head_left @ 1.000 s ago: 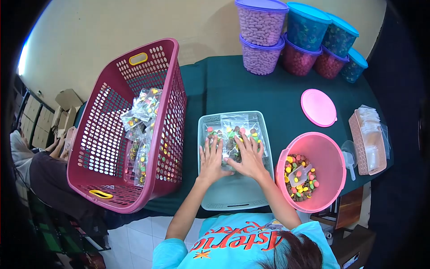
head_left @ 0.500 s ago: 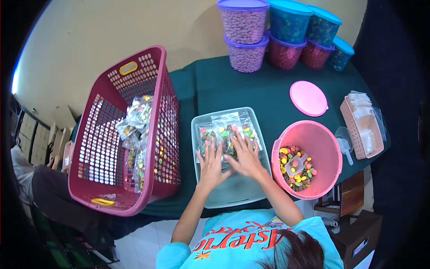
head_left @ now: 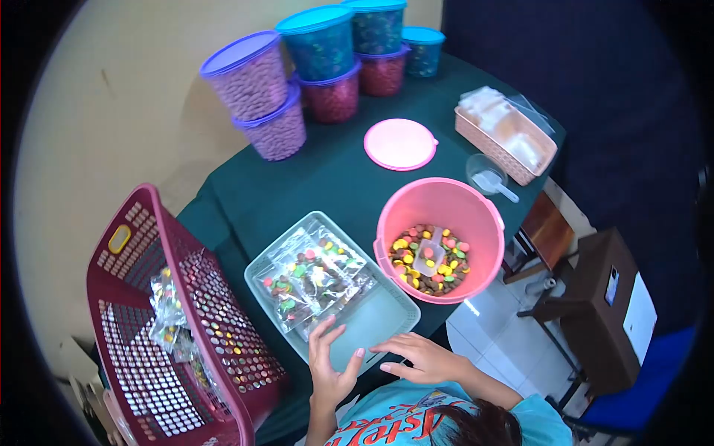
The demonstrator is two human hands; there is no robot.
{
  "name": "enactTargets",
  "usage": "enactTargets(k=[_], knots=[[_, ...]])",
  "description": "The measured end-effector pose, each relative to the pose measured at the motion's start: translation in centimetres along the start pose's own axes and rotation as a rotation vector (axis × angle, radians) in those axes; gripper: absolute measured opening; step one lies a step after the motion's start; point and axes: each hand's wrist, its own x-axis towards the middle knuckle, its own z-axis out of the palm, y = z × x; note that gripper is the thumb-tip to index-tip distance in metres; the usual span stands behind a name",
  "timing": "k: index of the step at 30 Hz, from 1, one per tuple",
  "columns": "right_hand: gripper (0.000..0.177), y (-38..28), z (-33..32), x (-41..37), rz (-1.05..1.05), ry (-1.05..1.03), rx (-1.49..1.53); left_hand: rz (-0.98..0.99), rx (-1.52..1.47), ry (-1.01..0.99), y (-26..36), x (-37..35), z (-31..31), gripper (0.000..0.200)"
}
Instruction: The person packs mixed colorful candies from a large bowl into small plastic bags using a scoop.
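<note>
My left hand (head_left: 332, 368) is over the near edge of the pale green tray (head_left: 383, 316), its fingers spread and holding nothing. Beside it, my right hand (head_left: 425, 358) reaches in from the right with fingers stretched and thumb apart, also empty. Several clear plastic bags of colourful candies (head_left: 316, 275) lie flat in the far part of the tray, just beyond my left fingertips. Right of the tray stands a pink tub (head_left: 487, 230) with loose brown, yellow, green and pink candies (head_left: 446, 281). A clear scoop (head_left: 429, 260) rests on those candies.
A maroon laundry basket (head_left: 167, 245) with filled bags (head_left: 169, 312) stands at left. Lidded tubs (head_left: 320, 56) are stacked at the back. A pink lid (head_left: 401, 145), a small bowl with a white scoop (head_left: 491, 178) and a basket of plastic bags (head_left: 513, 141) sit farther right.
Both hands have lifted off the candy bags and drawn back to the tray's near side. The view has turned toward the right.
</note>
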Motion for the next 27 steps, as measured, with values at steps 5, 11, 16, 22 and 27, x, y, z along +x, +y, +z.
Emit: enactTargets(k=[5,11,16,22,27], knots=[[0.018,-1.9,-5.3,-4.7,-0.068,0.166,0.218,0.191,-0.149,-0.172,4.9,4.2,1.6,0.030],[0.012,2.6,-17.1,-9.5,-0.007,0.485,0.150,0.526,-0.169,-0.390,14.1,13.0,8.9,0.025],[0.012,10.0,-26.3,-9.9,0.132,0.765,0.133,0.623,-0.138,-0.690,18.7,22.1,20.1,0.023],[0.012,20.2,-36.1,-7.9,0.201,1.029,-0.028,0.563,0.084,-0.885,17.0,28.6,32.8,0.027],[0.017,28.2,-41.0,-6.6,0.319,0.936,-0.291,0.642,0.594,-0.891,14.8,30.3,42.0,0.063]])
